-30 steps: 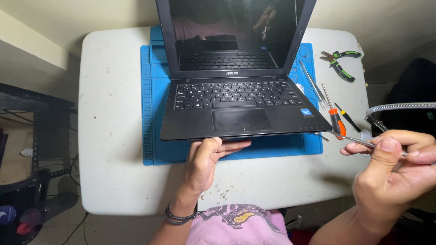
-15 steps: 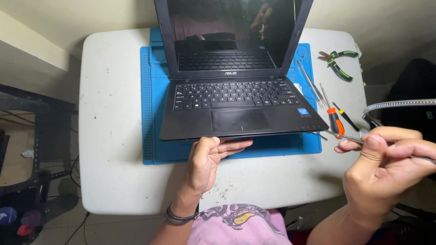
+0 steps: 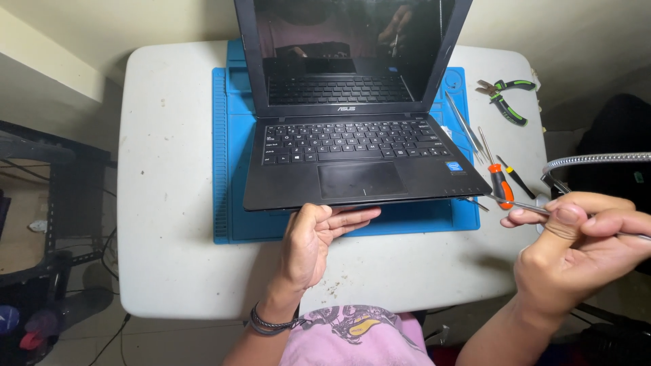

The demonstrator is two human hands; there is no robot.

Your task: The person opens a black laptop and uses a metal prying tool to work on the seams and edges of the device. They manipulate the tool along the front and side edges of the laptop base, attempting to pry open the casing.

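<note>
An open black laptop (image 3: pixel 352 152) sits on a blue work mat (image 3: pixel 230 163) on a white table. My left hand (image 3: pixel 313 237) reaches under the laptop's front edge, fingers tucked beneath it and lifting it slightly. My right hand (image 3: pixel 580 247) is at the table's right side, closed on a thin metal tool (image 3: pixel 525 207) whose tip points at the laptop's front right corner.
An orange-handled screwdriver (image 3: pixel 500 184), thin metal picks (image 3: pixel 464 125) and green-handled pliers (image 3: pixel 505 100) lie to the right of the laptop. A flexible metal gooseneck arm (image 3: pixel 597 160) reaches in from the right. A dark shelf (image 3: pixel 41 203) stands left of the table (image 3: pixel 163 224).
My right hand has drifted slightly left and down with the metal tool. My left hand stays under the laptop's front edge.
</note>
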